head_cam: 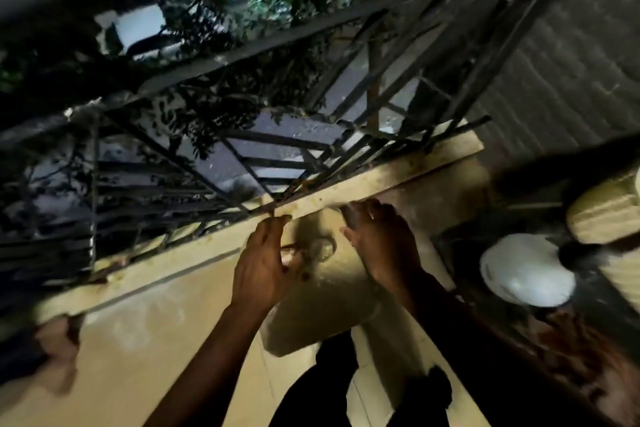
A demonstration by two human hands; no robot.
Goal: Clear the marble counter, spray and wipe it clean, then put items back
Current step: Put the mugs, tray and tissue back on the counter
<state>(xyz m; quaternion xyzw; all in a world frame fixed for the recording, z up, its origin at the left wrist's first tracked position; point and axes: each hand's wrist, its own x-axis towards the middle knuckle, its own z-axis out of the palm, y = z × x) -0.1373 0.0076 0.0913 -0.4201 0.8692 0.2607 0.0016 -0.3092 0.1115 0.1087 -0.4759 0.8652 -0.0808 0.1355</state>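
Dim ledge by window grille (242,135): pale slab (322,305) between left hand (266,267) and right hand (381,246), fingers spread on its far edge

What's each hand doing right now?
Left hand: fingers curled near a blurred ring-shaped thing; grip cannot be told.
Right hand: curled at the ledge; contents cannot be told.

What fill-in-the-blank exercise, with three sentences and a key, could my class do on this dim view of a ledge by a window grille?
1. Both hands reach toward the ledge just below the black metal ____.
2. The left hand and the right hand hover over a pale cloth with a ____ object between them.
3. To the right of the hands sits a round ____ object.

Missing words: grille; clear; white
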